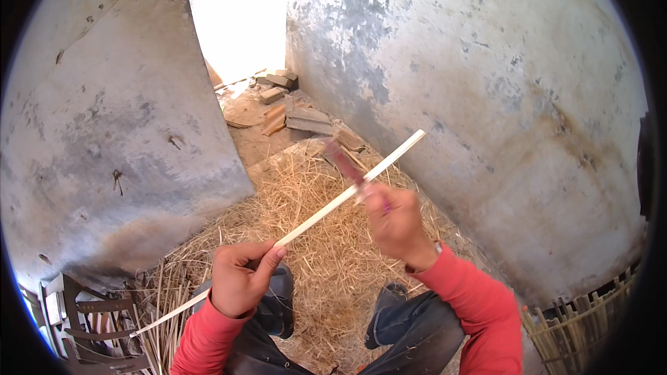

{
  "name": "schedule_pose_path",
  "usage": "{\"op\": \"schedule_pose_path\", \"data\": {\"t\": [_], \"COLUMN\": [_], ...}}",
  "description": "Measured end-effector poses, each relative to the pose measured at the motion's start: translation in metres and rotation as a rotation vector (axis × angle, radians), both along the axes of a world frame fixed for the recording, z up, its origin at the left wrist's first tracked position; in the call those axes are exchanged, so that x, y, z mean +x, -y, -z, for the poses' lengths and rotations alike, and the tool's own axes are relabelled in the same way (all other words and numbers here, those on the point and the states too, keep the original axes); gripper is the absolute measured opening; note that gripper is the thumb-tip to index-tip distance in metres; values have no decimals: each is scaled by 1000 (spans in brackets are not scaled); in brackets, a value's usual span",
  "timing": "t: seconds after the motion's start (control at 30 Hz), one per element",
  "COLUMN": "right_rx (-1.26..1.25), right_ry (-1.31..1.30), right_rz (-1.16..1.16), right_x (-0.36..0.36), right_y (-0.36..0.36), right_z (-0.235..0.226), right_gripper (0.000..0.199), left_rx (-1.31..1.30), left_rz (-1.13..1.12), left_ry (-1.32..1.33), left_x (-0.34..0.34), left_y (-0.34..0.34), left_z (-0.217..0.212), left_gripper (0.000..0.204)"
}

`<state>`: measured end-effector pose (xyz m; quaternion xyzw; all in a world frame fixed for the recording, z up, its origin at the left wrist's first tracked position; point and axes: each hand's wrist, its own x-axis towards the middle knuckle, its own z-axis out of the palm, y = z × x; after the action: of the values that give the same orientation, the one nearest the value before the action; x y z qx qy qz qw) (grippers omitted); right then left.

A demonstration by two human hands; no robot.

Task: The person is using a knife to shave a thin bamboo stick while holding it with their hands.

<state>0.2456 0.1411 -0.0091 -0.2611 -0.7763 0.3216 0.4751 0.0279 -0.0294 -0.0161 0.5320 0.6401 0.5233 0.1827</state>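
Two hands working one bamboo strip above a straw-littered floor.

The left hand (240, 281) is clamped on the bamboo strip (326, 210), thumb on top; the strip runs diagonally from lower left to upper right. The right hand (394, 222), motion-blurred, is closed on one knife (345, 162) whose blade meets the strip. One pile of straw shavings (326, 257) lies below. One woven bamboo basket (583, 323) stands at right; its contents cannot be determined. Several bricks (278, 87) lie near the doorway.
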Motion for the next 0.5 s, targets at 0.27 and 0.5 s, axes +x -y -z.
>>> {"op": "schedule_pose_path", "data": {"t": [0.27,0.5], "right_rx": [-115,-67], "right_ry": [-131,6], "right_rz": [268,126], "right_x": [44,15], "right_y": [-53,-16], "right_z": [-4,-1], "right_gripper": [46,42], "left_rx": [98,145], "left_rz": [-8,-16], "left_ry": [-126,-136], "left_x": [0,10], "left_y": [-2,-8], "left_z": [1,3], "left_gripper": [12,12]}}
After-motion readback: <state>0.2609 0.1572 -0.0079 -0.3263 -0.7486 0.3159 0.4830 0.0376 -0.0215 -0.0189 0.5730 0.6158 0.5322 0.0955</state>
